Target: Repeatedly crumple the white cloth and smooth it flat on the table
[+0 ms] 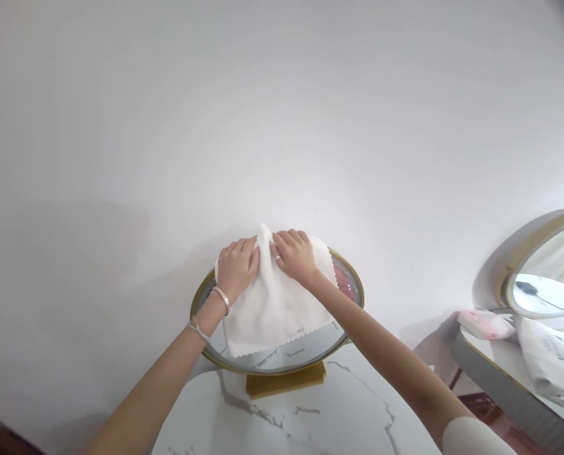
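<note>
A white cloth (267,309) with scalloped edges is spread over an oval mirror (301,363) in a gold frame. My left hand (238,265), with bracelets at the wrist, grips the cloth near its upper left part. Beside it my right hand (294,254), wearing a ring, grips the cloth near the top edge. Between the two thumbs the cloth is bunched into a raised fold. Fingertips of both hands are partly hidden at the far side. The mirror stands tilted on a gold base (286,380).
The base rests on a white marble-patterned tabletop (282,426) against a pale wall (282,126). At the right, a second table (504,376) carries another gold-framed mirror (547,284), a pink and white packet (485,323) and a white printed bag (554,360).
</note>
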Action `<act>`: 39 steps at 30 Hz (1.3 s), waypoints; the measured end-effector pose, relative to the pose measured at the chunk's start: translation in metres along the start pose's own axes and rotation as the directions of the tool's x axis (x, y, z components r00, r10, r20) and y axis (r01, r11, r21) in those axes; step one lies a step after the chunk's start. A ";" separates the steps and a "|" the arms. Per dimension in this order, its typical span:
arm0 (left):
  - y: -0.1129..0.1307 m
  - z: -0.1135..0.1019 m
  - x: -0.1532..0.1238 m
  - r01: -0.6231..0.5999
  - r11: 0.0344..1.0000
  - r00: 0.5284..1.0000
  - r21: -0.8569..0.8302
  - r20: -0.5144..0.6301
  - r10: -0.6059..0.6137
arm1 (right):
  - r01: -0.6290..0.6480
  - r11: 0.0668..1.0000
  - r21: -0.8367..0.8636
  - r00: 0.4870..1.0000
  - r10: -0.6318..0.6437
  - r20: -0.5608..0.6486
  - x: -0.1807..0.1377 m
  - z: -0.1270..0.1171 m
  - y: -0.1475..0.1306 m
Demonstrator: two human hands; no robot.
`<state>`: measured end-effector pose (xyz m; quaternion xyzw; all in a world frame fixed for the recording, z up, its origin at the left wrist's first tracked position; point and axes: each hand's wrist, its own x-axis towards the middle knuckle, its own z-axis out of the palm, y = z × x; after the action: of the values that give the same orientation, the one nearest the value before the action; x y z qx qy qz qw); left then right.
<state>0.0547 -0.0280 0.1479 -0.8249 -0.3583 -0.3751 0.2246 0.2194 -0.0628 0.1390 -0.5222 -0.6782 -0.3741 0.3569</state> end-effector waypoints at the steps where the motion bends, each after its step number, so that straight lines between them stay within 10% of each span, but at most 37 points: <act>1: 0.014 0.000 0.011 -0.047 0.999 0.999 0.023 0.009 0.047 | -0.070 0.997 0.017 0.997 0.070 -0.035 -0.010 -0.003 0.013; 7: 0.092 0.015 0.056 -0.305 0.952 0.950 0.029 0.085 0.301 | -0.512 0.832 0.213 0.826 0.545 -0.143 -0.086 -0.009 0.065; 13: 0.125 0.066 0.069 -0.452 0.889 0.891 -0.073 -0.065 0.448 | -0.607 0.611 0.508 0.658 0.745 -0.109 -0.146 0.012 0.083; 22: 0.183 0.120 0.004 -0.700 0.704 0.713 -0.116 -0.166 0.681 | -0.737 0.302 0.604 0.282 0.950 -0.131 -0.231 0.053 0.057; 28: 0.158 0.122 -0.019 -0.739 0.666 0.653 -0.102 -0.350 0.671 | -0.749 0.584 0.313 0.534 0.811 -0.238 -0.245 0.063 0.028; 33: 0.128 0.075 0.019 -0.586 0.798 0.762 -0.142 -0.433 0.482 | -0.607 0.782 0.142 0.670 0.599 -0.438 -0.167 0.042 0.035; 39: 0.077 0.029 0.040 -0.226 0.925 0.887 -0.305 -0.456 0.066 | -0.242 0.952 0.188 0.916 0.288 -0.279 -0.070 0.013 0.038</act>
<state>0.1445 -0.0417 0.1535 -0.7709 -0.1619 -0.5901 0.1771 0.2695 -0.0757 0.0773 -0.5178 -0.5641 -0.3458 0.5423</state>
